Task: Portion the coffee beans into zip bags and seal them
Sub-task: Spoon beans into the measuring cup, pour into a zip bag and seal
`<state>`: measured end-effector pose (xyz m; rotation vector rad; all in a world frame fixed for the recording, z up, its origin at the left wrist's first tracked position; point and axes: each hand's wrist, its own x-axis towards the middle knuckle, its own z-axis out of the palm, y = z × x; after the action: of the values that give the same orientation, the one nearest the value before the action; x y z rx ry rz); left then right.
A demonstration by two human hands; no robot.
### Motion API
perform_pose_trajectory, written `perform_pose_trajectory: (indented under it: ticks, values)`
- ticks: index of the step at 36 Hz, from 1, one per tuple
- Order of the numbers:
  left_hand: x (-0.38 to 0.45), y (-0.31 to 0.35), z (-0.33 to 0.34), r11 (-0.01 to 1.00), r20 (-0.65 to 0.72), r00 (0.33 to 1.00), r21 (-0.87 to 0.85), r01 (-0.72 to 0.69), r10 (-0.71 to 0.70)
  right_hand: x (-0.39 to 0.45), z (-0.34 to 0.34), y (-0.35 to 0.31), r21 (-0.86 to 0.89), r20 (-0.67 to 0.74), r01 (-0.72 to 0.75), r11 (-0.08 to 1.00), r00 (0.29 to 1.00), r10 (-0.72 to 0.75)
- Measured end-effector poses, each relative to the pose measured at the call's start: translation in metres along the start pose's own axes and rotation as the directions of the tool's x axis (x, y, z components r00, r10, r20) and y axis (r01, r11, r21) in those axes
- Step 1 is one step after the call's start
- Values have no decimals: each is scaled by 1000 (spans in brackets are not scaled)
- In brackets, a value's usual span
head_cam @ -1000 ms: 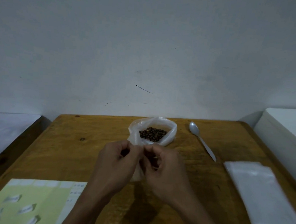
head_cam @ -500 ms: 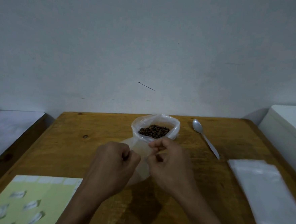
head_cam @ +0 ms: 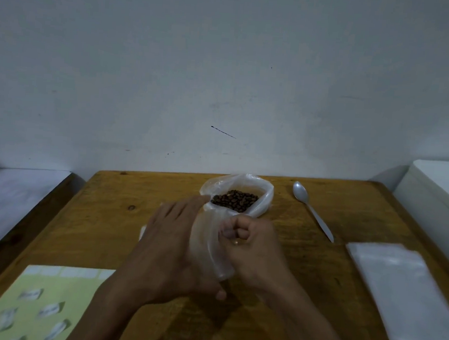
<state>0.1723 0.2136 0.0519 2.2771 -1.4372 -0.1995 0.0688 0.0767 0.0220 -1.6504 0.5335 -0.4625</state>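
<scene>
Change: half a second ago both hands were curled close together over the mouth of the small bag; now the left hand [head_cam: 170, 243] has spread, its fingers reaching out toward the bean bag, while the right hand [head_cam: 250, 246] has stayed clenched on the plastic.
Zip bag: the clear zip bag [head_cam: 207, 243] lies between the two hands near the middle of the table, looking empty; its mouth is hidden by the fingers, so I cannot tell whether it is open.
Left hand: fingers nearly straight and wide, lying along the bag's left side. It looks to be flattening or steadying the film so the other hand can work the opening.
Right hand: fist-like, fingers curled and pinching the bag's upper edge, probably to pull one lip of the zip apart.
Coffee beans: the coffee beans [head_cam: 236, 200] sit in a rolled-down plastic bag [head_cam: 265, 199] at the far edge, just beyond the fingertips, its rim folded back so it stands open for scooping.
Spoon: the spoon [head_cam: 312, 210] lies to the right of the beans, untouched, within the right hand's reach.
Spare bags: a flat stack of bags [head_cam: 405, 296] rests at the right edge.
Label sheet: a green label sheet [head_cam: 35, 308] lies at the near left corner.
Table: the wooden table [head_cam: 108, 215] carries it all.
Progress: no portion filled yet, by my judgement.
</scene>
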Motion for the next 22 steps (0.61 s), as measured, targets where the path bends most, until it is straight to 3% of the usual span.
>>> perform_pose_trajectory:
  ticks: [3,6,10,16,19,22]
  values:
    - [0,-3,3,999,-6,1000,-49,4,-4,0,0,-1,84,34,-28,996,999,25]
    - [0,-7,7,997,-108,993,-58,-48,42,1,-2,1,207,65,-123,971,992,112]
    - [1,-11,11,991,-219,970,-62,-117,100,2,-4,3,198,38,-135,971,991,130]
    - [2,-15,12,987,-229,971,-128,-101,69,0,-11,-3,244,82,-174,954,984,159]
    - [3,-18,15,986,-213,977,-159,-44,9,4,-25,-3,140,3,-159,977,987,160]
    - [6,-22,18,984,-200,978,-178,26,-62,20,-50,2,-250,-240,-87,964,970,25]
